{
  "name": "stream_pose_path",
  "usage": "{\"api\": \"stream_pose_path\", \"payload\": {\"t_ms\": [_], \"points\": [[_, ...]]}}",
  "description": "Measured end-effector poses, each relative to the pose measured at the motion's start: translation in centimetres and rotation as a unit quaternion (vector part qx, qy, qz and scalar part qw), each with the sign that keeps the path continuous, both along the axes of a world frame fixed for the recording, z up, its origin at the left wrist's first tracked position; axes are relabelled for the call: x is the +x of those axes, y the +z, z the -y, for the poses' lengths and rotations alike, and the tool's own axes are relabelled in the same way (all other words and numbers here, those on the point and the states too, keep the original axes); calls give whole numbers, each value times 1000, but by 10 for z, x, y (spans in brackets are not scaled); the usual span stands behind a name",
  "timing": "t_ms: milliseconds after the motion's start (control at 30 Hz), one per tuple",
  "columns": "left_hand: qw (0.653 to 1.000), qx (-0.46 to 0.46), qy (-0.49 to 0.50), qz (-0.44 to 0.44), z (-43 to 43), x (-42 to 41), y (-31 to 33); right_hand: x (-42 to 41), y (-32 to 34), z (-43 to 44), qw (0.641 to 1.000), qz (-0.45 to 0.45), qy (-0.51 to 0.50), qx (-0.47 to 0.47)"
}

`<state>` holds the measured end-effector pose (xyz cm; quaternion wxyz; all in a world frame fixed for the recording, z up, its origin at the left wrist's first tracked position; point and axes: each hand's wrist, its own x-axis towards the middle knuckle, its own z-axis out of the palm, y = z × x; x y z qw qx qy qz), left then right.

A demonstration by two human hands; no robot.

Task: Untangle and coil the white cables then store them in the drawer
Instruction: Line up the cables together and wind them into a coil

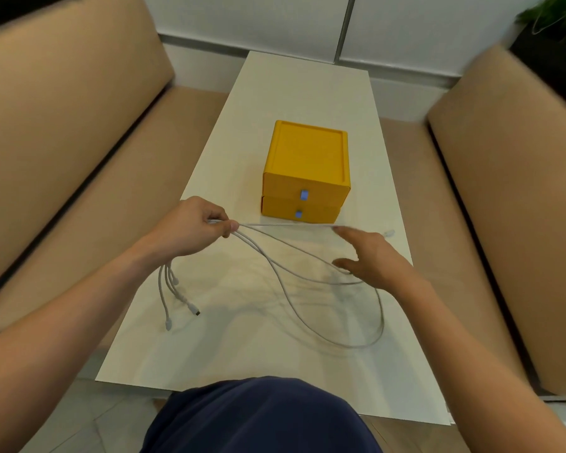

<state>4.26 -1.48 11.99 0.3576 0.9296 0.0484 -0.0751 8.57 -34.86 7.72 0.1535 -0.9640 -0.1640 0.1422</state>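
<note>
Several white cables (285, 273) hang in long loops over the white table (275, 93). My left hand (193, 230) pinches them together in a bundle above the table, and their plug ends (174, 295) dangle below my wrist. One strand runs taut from that hand to the right, past the fingertips of my right hand (373, 259). My right hand is blurred, its fingers spread and straight, with a cable loop passing under its thumb. A yellow two-drawer box (307, 171) with blue pull tabs stands behind the hands, both drawers closed.
Tan sofa cushions (62, 125) flank the narrow table on the left and right (510, 191). A dark green plant (556, 24) sits at the top right corner. My dark blue clothing (262, 416) fills the bottom edge.
</note>
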Motion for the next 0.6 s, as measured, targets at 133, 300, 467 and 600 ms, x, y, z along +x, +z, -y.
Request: {"api": "stream_pose_path", "payload": {"t_ms": [133,300,467,600], "points": [[1000,15,15,8,2,2,7,7,-14,1,993,23,-112,-39],[1000,16,24,-3,-5,-1,0,2,7,12,994,2,-110,0],[999,12,37,-7,-6,-1,0,0,7,18,990,-70,-60,109],[998,22,52,1,-6,1,8,5,-15,29,989,-4,-123,82]]}}
